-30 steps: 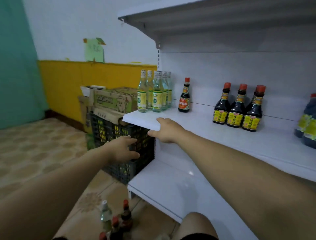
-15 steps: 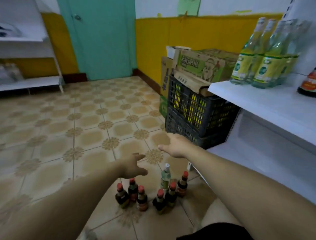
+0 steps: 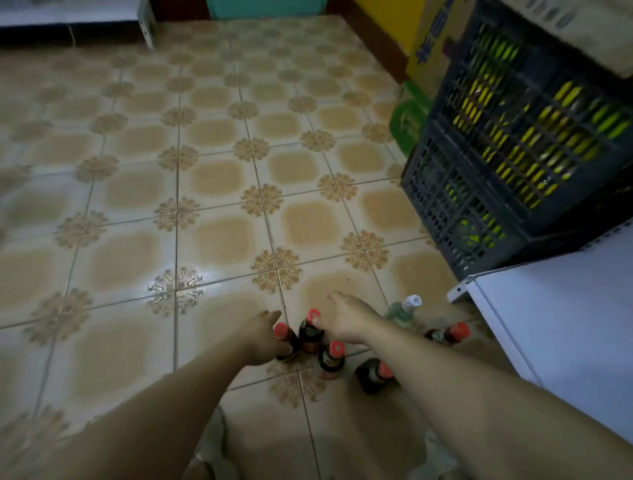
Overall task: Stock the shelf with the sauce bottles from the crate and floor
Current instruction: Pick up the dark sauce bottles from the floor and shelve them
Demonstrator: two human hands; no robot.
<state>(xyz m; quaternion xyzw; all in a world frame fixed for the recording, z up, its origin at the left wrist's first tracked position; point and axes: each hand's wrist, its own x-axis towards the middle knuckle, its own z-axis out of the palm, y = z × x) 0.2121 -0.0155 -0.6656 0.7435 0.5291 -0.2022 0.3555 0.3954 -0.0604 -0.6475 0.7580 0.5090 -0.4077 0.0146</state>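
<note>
Both hands (left (image 3: 262, 337), right (image 3: 346, 318)) closing on red-capped sauce bottles (image 3: 310, 334); grip unclear, crate (image 3: 513, 164) nearby

floor (image 3: 212, 178): glossy cream tiles, each with a tan rounded square at its centre and brown flower rosettes where the corners meet
crate (image 3: 513, 150): dark grey-black lattice, yellow and green showing through the holes
sauce bottles (image 3: 310, 337): dark brown, almost black, with red caps, nearer the camera than the crate
clear bottle (image 3: 404, 311): pale greenish, white cap, among the red-capped ones
shelf (image 3: 555, 315): plain white, just beside the crate
cardboard box (image 3: 582, 27): dull tan, on top of the crate
wall (image 3: 387, 17): yellow above a dark brown skirting, behind the crate
door (image 3: 267, 4): teal, far across from the crate
</note>
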